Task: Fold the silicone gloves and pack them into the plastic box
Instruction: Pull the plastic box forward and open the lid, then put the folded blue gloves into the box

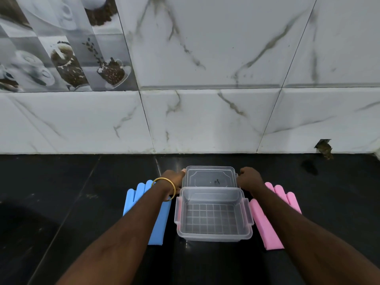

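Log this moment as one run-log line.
left hand and right hand: gripping lid ends | plastic box: open, empty | blue glove, pink glove: flat, unfolded, flanking box

I see a glossy black desk with thin seams running across it, meeting a white marble-look tiled wall at its far edge. Directly on it, at centre, sits the clear plastic box, open and empty, with its clear lid lying flat just behind it. A blue silicone glove lies flat just left of the box and a pink silicone glove just right, fingers toward the wall.
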Demonstrator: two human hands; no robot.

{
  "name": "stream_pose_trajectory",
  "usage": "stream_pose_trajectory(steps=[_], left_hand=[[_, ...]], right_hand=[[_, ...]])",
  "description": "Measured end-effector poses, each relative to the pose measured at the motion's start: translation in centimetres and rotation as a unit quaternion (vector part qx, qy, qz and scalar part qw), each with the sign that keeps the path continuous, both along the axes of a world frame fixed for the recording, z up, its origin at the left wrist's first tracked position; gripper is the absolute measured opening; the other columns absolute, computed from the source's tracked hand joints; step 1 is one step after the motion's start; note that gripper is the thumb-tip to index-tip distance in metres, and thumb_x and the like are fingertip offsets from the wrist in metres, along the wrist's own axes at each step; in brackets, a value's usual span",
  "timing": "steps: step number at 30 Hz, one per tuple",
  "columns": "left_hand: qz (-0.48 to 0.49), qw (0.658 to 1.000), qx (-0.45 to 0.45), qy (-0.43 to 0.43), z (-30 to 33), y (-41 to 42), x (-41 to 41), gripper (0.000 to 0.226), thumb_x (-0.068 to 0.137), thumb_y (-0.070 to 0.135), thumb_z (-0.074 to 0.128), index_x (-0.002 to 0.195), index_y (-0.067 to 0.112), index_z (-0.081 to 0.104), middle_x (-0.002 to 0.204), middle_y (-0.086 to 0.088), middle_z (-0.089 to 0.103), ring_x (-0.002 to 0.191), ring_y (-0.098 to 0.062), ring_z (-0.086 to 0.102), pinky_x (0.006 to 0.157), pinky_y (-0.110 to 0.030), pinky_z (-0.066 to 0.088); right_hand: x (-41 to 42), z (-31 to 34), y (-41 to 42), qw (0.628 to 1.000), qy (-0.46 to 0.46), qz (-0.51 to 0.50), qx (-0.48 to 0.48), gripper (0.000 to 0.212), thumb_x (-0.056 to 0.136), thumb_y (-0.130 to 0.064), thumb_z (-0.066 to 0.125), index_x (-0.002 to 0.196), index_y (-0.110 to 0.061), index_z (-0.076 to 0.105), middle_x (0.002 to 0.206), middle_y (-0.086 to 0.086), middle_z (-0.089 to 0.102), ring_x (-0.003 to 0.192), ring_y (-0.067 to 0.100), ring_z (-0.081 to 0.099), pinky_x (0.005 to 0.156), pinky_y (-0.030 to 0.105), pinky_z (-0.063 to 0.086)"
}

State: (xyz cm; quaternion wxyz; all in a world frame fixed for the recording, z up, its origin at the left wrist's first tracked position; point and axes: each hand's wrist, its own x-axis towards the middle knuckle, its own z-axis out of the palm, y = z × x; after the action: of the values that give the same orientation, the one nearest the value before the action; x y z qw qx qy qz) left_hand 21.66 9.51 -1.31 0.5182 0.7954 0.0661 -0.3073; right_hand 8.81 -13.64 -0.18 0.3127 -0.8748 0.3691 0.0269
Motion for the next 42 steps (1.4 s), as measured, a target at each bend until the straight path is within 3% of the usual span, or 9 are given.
stream_pose_trajectory(steps=[9, 17, 19, 21, 23, 27, 33, 37, 42], left_hand=[[-0.077, 0.975, 0.099, -0.181, 6.2, 6.2, -1.2, 0.041, 0.086, 0.047, 0.061, 0.081, 0.007, 0.067, 0.075, -0.012, 0.066, 0.074, -0.03, 0.067, 0.079, -0.043, 0.06], [-0.086, 0.949, 0.209, -0.22, 5.7, 11.4, -2.1, 0.038, 0.08, 0.04, 0.07, 0.062, 0.014, 0.048, 0.065, -0.005, 0.051, 0.061, -0.021, 0.048, 0.059, -0.029, 0.039], [-0.072, 0.949, 0.241, -0.189, 4.4, 14.4, -2.7, 0.031, 0.076, 0.04, 0.074, 0.087, 0.014, 0.061, 0.093, -0.01, 0.065, 0.085, -0.026, 0.062, 0.075, -0.03, 0.049], [-0.062, 0.958, 0.25, -0.127, 2.5, 16.7, -3.5, 0.064, 0.072, 0.041, 0.077, 0.123, 0.009, 0.055, 0.125, -0.012, 0.061, 0.112, -0.029, 0.061, 0.089, -0.034, 0.049], [-0.048, 0.971, 0.219, -0.08, 0.9, 18.3, -4.6, 0.079, 0.071, 0.04, 0.079, 0.134, 0.005, 0.045, 0.134, -0.014, 0.055, 0.117, -0.03, 0.058, 0.085, -0.032, 0.046], [-0.015, 0.984, 0.17, -0.057, -1.1, 19.3, -6.3, 0.076, 0.072, 0.037, 0.079, 0.13, 0.004, 0.043, 0.129, -0.014, 0.057, 0.11, -0.03, 0.06, 0.084, -0.035, 0.051], [-0.013, 0.991, 0.129, -0.023, -1.2, 19.2, -6.0, 0.059, 0.073, 0.028, 0.079, 0.12, 0.002, 0.054, 0.11, -0.012, 0.065, 0.097, -0.028, 0.064, 0.083, -0.034, 0.053], [-0.01, 0.997, 0.065, 0.05, -0.4, 18.9, -5.2, 0.048, 0.077, 0.016, 0.076, 0.118, 0.002, 0.056, 0.079, -0.003, 0.059, 0.071, -0.02, 0.06, 0.064, -0.03, 0.049], [0.012, 0.991, -0.05, 0.124, 1.2, 18.3, -4.4, 0.04, 0.079, 0.009, 0.066, 0.118, 0.002, 0.058, 0.097, -0.016, 0.068, 0.085, -0.029, 0.065, 0.07, -0.035, 0.053]], right_hand=[[0.2, 6.2, 8.9, 0.977, -0.03, 0.107, -0.181, 0.052, 0.088, -0.037, 0.058, 0.132, -0.013, 0.047, 0.133, 0.01, 0.05, 0.12, 0.03, 0.05, 0.096, 0.046, 0.045], [1.4, 6.5, 14.5, 0.957, -0.044, 0.173, -0.228, 0.061, 0.086, -0.039, 0.058, 0.138, -0.012, 0.041, 0.138, 0.009, 0.044, 0.128, 0.031, 0.045, 0.102, 0.047, 0.04], [1.9, 6.5, 17.0, 0.95, -0.05, 0.191, -0.241, 0.06, 0.086, -0.041, 0.059, 0.136, -0.013, 0.043, 0.138, 0.009, 0.045, 0.128, 0.03, 0.044, 0.103, 0.046, 0.04], [2.4, 6.4, 19.1, 0.946, -0.05, 0.206, -0.246, 0.064, 0.085, -0.045, 0.062, 0.137, -0.013, 0.042, 0.14, 0.01, 0.043, 0.13, 0.031, 0.043, 0.104, 0.046, 0.04], [2.8, 6.1, 21.1, 0.942, -0.046, 0.22, -0.247, 0.07, 0.085, -0.046, 0.062, 0.142, -0.014, 0.038, 0.147, 0.011, 0.038, 0.135, 0.031, 0.038, 0.107, 0.046, 0.037], [3.4, 5.5, 24.5, 0.942, -0.034, 0.241, -0.23, 0.075, 0.088, -0.044, 0.059, 0.15, -0.015, 0.027, 0.16, 0.012, 0.021, 0.146, 0.032, 0.022, 0.114, 0.047, 0.029], [2.7, 4.4, 27.1, 0.942, -0.029, 0.251, -0.222, 0.079, 0.087, -0.044, 0.063, 0.151, -0.016, 0.026, 0.161, 0.011, 0.018, 0.147, 0.032, 0.022, 0.114, 0.048, 0.03], [1.9, 4.1, 27.5, 0.955, -0.041, 0.236, -0.174, 0.081, 0.084, -0.046, 0.065, 0.15, -0.016, 0.029, 0.158, 0.009, 0.026, 0.144, 0.029, 0.029, 0.112, 0.044, 0.033], [0.5, 5.3, 28.3, 0.979, -0.128, 0.158, -0.012, 0.069, 0.079, -0.039, 0.072, 0.138, -0.017, 0.045, 0.138, 0.003, 0.047, 0.126, 0.02, 0.048, 0.1, 0.031, 0.04]])
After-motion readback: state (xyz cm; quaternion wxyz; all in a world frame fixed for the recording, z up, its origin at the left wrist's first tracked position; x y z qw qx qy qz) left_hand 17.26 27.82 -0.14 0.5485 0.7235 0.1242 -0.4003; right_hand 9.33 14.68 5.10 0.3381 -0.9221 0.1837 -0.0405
